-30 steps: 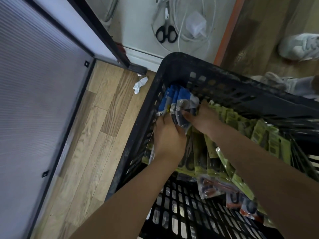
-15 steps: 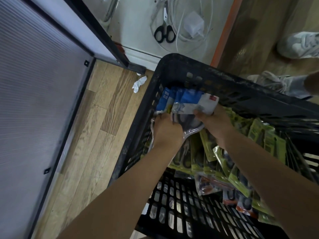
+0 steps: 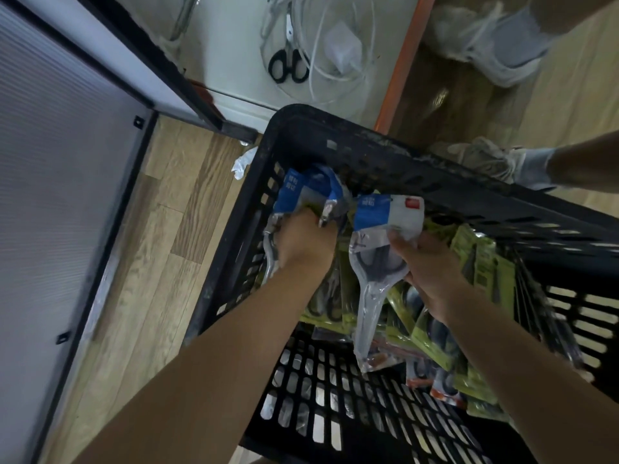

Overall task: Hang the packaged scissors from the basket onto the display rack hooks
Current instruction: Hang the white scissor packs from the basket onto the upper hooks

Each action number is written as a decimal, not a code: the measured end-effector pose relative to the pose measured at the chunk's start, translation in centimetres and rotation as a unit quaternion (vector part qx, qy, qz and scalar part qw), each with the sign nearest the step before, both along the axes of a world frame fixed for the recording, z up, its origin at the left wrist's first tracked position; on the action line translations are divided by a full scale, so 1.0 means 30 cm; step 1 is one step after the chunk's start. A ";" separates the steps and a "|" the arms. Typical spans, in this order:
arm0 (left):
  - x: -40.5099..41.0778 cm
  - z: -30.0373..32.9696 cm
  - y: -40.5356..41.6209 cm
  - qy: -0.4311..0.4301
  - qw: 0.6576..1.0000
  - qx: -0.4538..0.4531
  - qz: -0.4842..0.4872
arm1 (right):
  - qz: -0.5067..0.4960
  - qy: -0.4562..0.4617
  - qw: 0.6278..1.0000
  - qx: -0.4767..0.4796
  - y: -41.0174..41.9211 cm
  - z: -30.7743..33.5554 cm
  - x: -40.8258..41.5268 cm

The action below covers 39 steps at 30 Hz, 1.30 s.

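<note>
Wood-plank floor (image 3: 150, 262), pale ribbed panel (image 3: 50, 195) at left, white wall base beyond with loose black-handled scissors (image 3: 288, 63) among white cables (image 3: 321, 78).

Black slatted basket (image 3: 385, 152), centre frame: stocked with packaged scissors, yellow-green cards (image 3: 475, 259) along the right side, blue-headed packs (image 3: 301, 192) bunched in the far left corner.

Left hand (image 3: 301, 242): curled round the blue-headed bunch, fingers buried in it. Right hand (image 3: 432, 262): pinching one blue-and-white pack (image 3: 378, 262) by its upper part, lifted partly clear of the pile, tail end hanging down over the other packs.

Step in hand, by judgement: pick-up, singling one pack out of the basket. Nothing hung yet from this view (display rack and hooks out of frame).

Next move, likely: free the single pack from its neighbours, raise it out of the basket, find the hang hole in the card top, line it up with a hook.
</note>
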<state>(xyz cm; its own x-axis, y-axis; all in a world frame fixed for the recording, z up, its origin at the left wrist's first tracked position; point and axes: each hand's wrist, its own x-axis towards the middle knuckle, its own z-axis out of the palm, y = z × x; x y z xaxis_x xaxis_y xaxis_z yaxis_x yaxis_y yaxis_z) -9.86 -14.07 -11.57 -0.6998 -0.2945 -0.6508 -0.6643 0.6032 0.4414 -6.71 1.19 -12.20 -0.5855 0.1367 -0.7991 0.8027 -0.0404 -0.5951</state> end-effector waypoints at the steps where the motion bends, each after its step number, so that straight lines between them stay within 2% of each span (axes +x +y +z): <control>1: 0.005 0.001 0.006 0.011 1.000 0.007 -0.007 | -0.006 0.003 1.000 -0.004 -0.004 -0.001 0.000; 7: -0.002 -0.024 -0.002 0.023 0.998 0.063 -0.007 | 0.032 0.020 0.999 -0.029 -0.018 0.010 0.016; 10: 0.016 0.014 -0.050 0.018 0.991 0.115 0.058 | 0.031 0.027 0.999 0.005 -0.009 0.038 0.035; 14: 0.079 0.167 -0.107 -0.050 0.948 0.230 0.214 | 0.004 0.020 1.000 0.003 -0.012 0.157 0.057; 18: 0.143 0.397 -0.134 -0.062 0.917 0.301 0.255 | 0.025 0.040 0.999 0.002 -0.053 0.382 0.046; 23: 0.129 0.800 -0.178 0.026 0.912 0.313 0.264 | 0.083 0.123 0.989 0.004 -0.121 0.806 -0.054; 26: 0.086 1.154 -0.216 0.109 0.903 0.318 0.266 | 0.116 0.186 0.976 -0.009 -0.168 1.162 -0.147; 31: 0.070 1.788 -0.320 0.259 0.840 0.350 0.323 | 0.154 0.337 0.928 -0.026 -0.276 1.827 -0.247; 33: 0.111 2.025 -0.363 0.302 0.824 0.347 0.330 | 0.174 0.371 0.911 -0.046 -0.332 2.069 -0.231; 36: 0.221 2.323 -0.428 0.372 0.806 0.331 0.320 | 0.208 0.425 0.877 -0.088 -0.427 2.362 -0.178; 39: 0.378 2.518 -0.477 0.421 0.784 0.331 0.314 | 0.248 0.466 0.840 -0.122 -0.527 2.579 -0.067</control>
<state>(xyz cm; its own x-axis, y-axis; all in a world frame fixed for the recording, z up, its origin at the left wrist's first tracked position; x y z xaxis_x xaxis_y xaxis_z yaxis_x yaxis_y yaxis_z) 1.47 -28.39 63.97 -0.8162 -0.5451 -0.1915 -0.0438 -0.2721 0.9613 -8.72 -14.62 65.17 -0.9088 -0.4115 0.0690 -0.0528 -0.0506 -0.9973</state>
